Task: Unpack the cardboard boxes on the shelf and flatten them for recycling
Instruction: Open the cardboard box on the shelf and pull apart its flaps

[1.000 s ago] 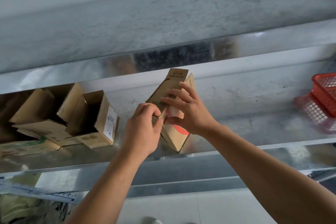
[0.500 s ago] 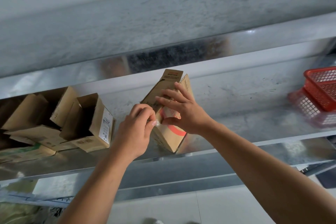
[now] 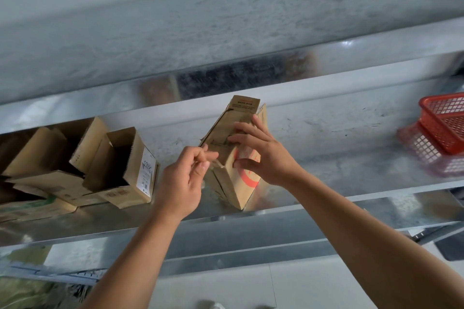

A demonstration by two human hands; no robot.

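Left hand (image 3: 183,178) drew tape (image 3: 218,163) leftward; box (image 3: 241,183) stands on end.

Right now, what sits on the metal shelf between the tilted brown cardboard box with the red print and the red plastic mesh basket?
Nothing: the head view shows bare metal shelf from the cardboard box to the red basket.
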